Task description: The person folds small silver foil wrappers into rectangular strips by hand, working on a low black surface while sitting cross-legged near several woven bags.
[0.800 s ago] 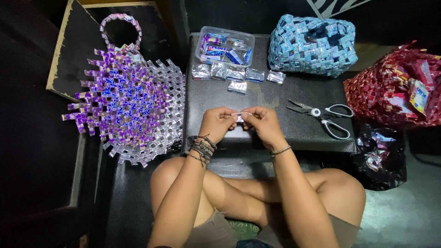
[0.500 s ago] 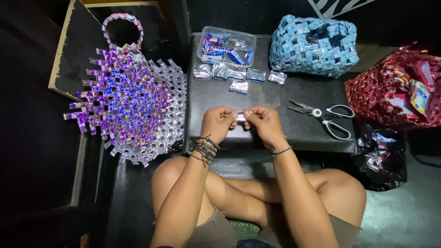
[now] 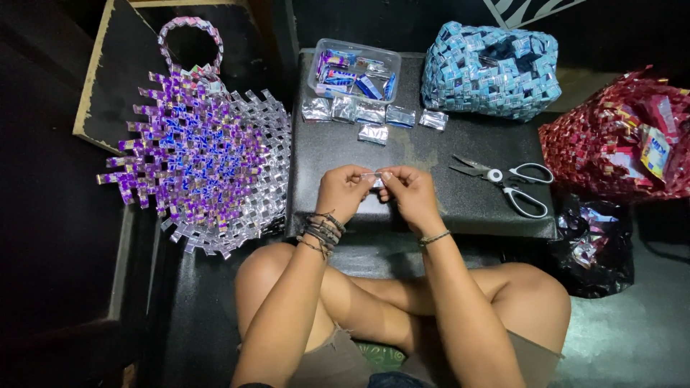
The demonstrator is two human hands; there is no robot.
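Observation:
My left hand [image 3: 343, 192] and my right hand [image 3: 410, 194] meet over the near part of a dark low table [image 3: 431, 151]. Together they pinch a small silvery foil wrapper strip [image 3: 374, 177] between their fingertips. Several folded silver wrapper pieces [image 3: 370, 115] lie in a row further back on the table. Behind them stands a clear plastic tub [image 3: 353, 70] with blue and purple wrappers in it. White-handled scissors [image 3: 507, 181] lie shut to the right of my hands.
A purple and silver woven wrapper bag [image 3: 198, 154] with a loop handle lies at the left. A blue woven bag [image 3: 492, 68] sits at the back right, a red woven one [image 3: 622, 136] at the far right, and a black plastic bag [image 3: 593, 244] below it. My crossed legs are under the table's front.
My hands stay at the same spot with the wrapper strip; only the fingers shift slightly on it.

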